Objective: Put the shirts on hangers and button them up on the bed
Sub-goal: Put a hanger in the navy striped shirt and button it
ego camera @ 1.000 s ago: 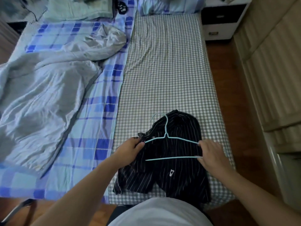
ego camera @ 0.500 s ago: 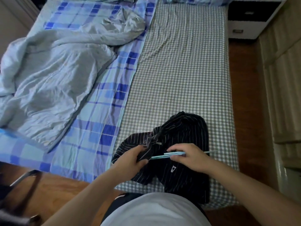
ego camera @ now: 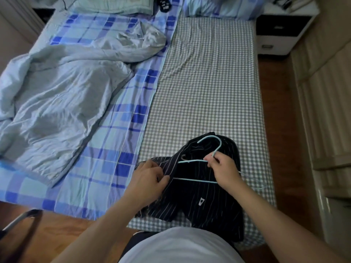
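A black shirt with thin white stripes point(ego camera: 191, 198) lies crumpled at the near end of the grey checked bed sheet point(ego camera: 207, 82). A light blue wire hanger point(ego camera: 193, 161) lies over it, hook pointing away from me. My right hand point(ego camera: 224, 170) pinches the hanger at its neck, below the hook. My left hand point(ego camera: 150, 179) grips a fold of the shirt's left side, next to the hanger's left end. The hanger's right end is hidden behind my right hand.
A rumpled pale grey quilt point(ego camera: 62, 95) covers the left bed on a blue plaid sheet point(ego camera: 121, 149). Pillows lie at the head. A white and black nightstand point(ego camera: 281, 27) stands at the far right, a wardrobe point(ego camera: 326, 114) along the right, wooden floor between.
The hanger, held flat and edge-on half a second ago, now lies open over the shirt with its hook up. My right hand moved to its neck; my left stayed on the shirt's left side.
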